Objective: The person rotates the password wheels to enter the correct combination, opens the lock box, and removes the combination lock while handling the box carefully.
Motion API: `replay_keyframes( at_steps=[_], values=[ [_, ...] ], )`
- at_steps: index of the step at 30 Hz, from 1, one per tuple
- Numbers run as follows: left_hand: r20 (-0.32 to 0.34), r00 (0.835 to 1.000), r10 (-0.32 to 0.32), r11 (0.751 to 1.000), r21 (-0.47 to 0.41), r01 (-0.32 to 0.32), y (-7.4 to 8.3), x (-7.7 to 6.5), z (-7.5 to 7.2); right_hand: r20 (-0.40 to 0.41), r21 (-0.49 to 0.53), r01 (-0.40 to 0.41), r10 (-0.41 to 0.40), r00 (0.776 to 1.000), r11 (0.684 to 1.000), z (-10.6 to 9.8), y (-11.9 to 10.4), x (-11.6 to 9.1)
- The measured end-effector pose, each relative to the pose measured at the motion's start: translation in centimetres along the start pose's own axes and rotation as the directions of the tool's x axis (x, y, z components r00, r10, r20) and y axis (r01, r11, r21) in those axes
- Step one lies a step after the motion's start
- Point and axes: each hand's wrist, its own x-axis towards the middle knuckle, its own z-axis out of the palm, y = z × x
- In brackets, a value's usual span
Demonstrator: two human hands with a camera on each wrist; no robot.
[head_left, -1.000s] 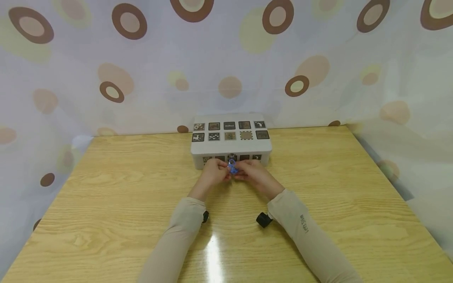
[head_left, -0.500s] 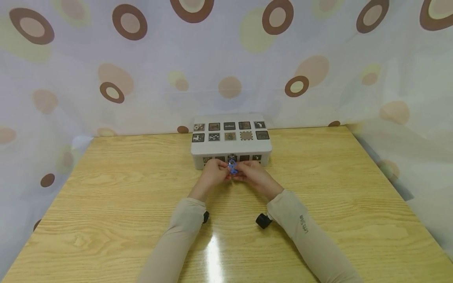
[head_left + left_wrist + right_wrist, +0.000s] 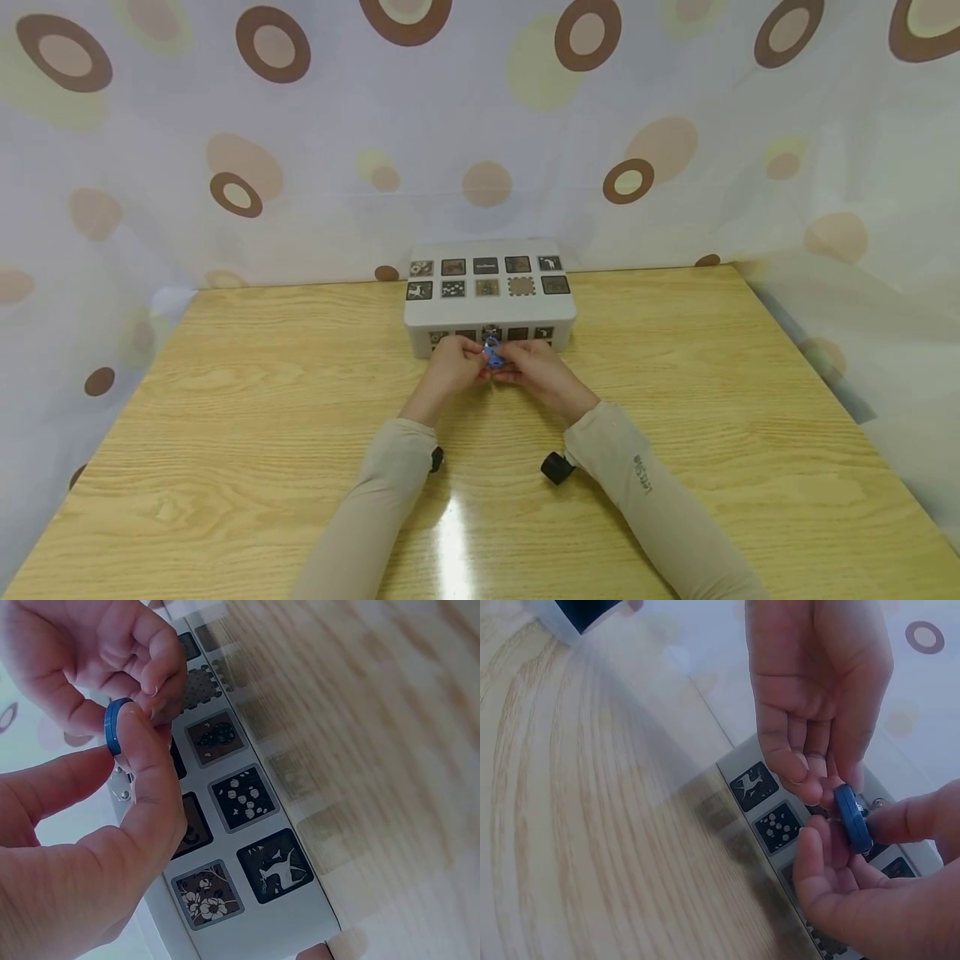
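Both hands meet at the front of a white box (image 3: 487, 308) patterned with dark picture squares. My left hand (image 3: 448, 367) pinches a small blue rounded piece with a loop (image 3: 494, 360) between thumb and fingertips. From the other side, my right hand (image 3: 546, 377) grips the same blue piece. In the left wrist view the thick edge of the blue piece (image 3: 114, 727) shows between the fingers. The right wrist view has the blue piece (image 3: 853, 819) close by a shiny metal catch (image 3: 878, 803) on the box front. Fingers hide part of it; I cannot tell its exact kind.
The box lid is down, and the box stands at the back of a wooden table (image 3: 262, 433). Right behind it hangs a pale curtain (image 3: 420, 125) with brown and beige circles. Black wrist cameras (image 3: 557, 468) sit under both forearms.
The hands stay at the box front, both on the blue piece. The blue piece tilts slightly between the fingers; otherwise the box and arms keep their places.
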Motion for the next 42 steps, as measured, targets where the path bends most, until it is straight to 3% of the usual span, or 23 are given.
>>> replay_keyframes(
  at_steps=[6,34,42],
  values=[
    [0.002,1.0,-0.011,1.0,-0.011,0.011,-0.03,0.02,-0.01,-0.023,0.056,-0.015,0.016,1.0,0.998,-0.05,-0.16,-0.11],
    [0.013,1.0,-0.012,1.0,-0.013,0.012,-0.2,0.15,-0.04,0.01,-0.047,-0.008,0.009,1.0,0.999,0.05,-0.13,-0.04],
    [0.004,1.0,-0.012,0.999,-0.03,0.012,-0.3,0.3,-0.06,0.009,-0.022,0.005,-0.005,1.0,1.0,-0.04,-0.24,-0.07]
  ],
)
